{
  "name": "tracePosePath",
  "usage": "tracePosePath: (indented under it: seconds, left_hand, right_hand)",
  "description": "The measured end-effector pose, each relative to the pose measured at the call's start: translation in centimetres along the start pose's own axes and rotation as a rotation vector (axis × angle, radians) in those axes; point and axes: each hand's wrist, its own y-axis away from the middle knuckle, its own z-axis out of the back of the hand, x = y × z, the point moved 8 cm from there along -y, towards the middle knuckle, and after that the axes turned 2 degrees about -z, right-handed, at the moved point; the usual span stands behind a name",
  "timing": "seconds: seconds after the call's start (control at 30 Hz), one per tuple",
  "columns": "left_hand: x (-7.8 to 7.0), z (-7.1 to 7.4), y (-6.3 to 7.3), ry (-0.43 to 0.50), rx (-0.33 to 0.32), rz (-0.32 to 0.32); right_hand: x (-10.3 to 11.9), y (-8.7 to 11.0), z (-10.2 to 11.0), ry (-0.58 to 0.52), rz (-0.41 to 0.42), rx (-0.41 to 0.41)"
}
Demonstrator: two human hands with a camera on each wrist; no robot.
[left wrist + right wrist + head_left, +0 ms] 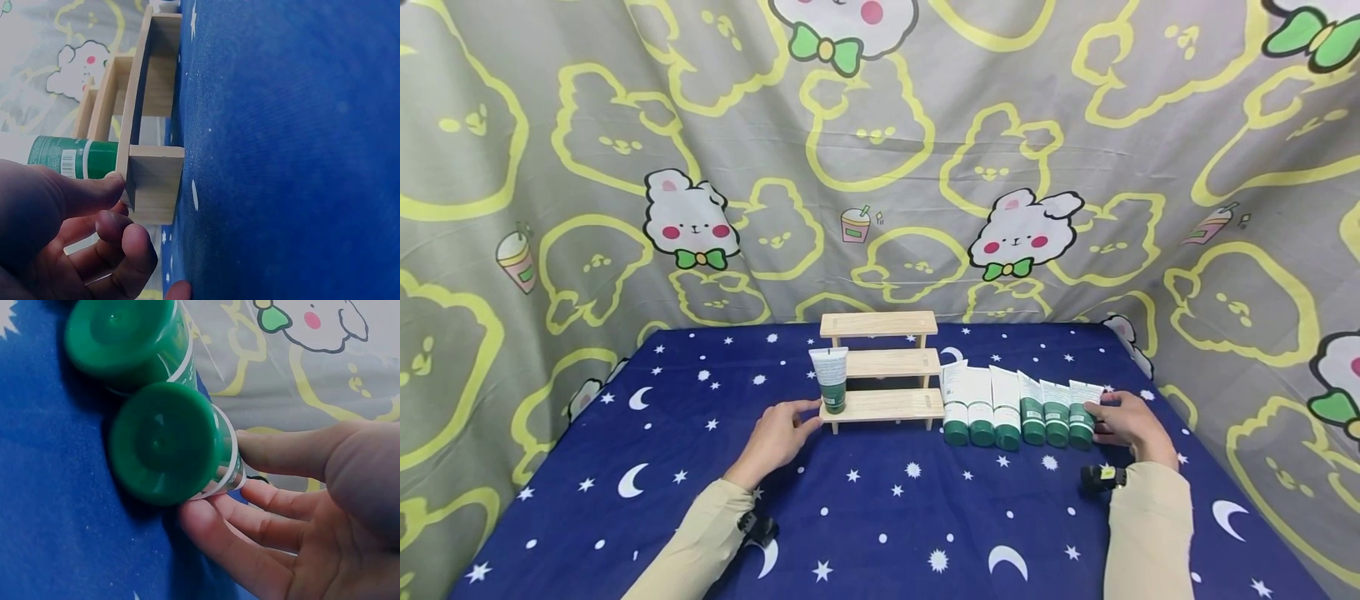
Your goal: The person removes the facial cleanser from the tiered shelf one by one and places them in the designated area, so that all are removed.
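Observation:
A white-and-green squeeze tube stands cap-down at the left end of the lowest board of a three-step wooden display stand. My left hand pinches that board's left end, its thumb on the edge just beside the tube's green cap. Right of the stand, several similar tubes lie in a row on the cloth, green caps toward me. At the row's right end my right hand grips the last tube from its outer side, thumb above and fingers below.
A dark blue cloth with white moons and stars covers the table. Behind it hangs a grey curtain with yellow outlines and white rabbits. A small black camera is strapped to each wrist.

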Motion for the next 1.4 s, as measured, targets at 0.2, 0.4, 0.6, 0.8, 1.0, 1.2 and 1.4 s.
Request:
tracePosePath:
  seconds: [0.2, 0.4, 0.6, 0.8, 1.0, 1.2, 1.4]
  left_hand:
    - [-0.1, 0.0, 0.0, 0.005, 0.002, 0.002]
    - [-0.1, 0.0, 0.0, -0.001, -0.002, -0.004]
    - [0.0, 0.0, 0.0, -0.011, -0.001, -0.001]
    - [-0.1, 0.0, 0.0, -0.008, -0.007, -0.008]
    - [-0.1, 0.1, 0.0, -0.007, -0.006, -0.01]
    - [-0.2, 0.1, 0.0, -0.006, -0.007, -0.01]
    - [-0.1, 0.1, 0.0, -0.007, -0.008, -0.01]
  right_hand:
    - [0.0, 0.0, 0.0, 0.024, -0.01, -0.006]
    - [0.0, 0.1, 0.2, 0.058, -0.023, -0.027]
    - [0.5, 0.3, 0.7, 0.124, -0.017, -0.083]
    - [1.3, 0.6, 0.8, 0.145, 0.011, -0.097]
    - [2.3, 1.0, 0.7, 0.135, 0.043, -0.129]
    - [4.3, 1.4, 0.2, 0.172, 0.104, -0.181]
    - [7.1, 2.2, -0.9, 0.248, 0.19, -0.219]
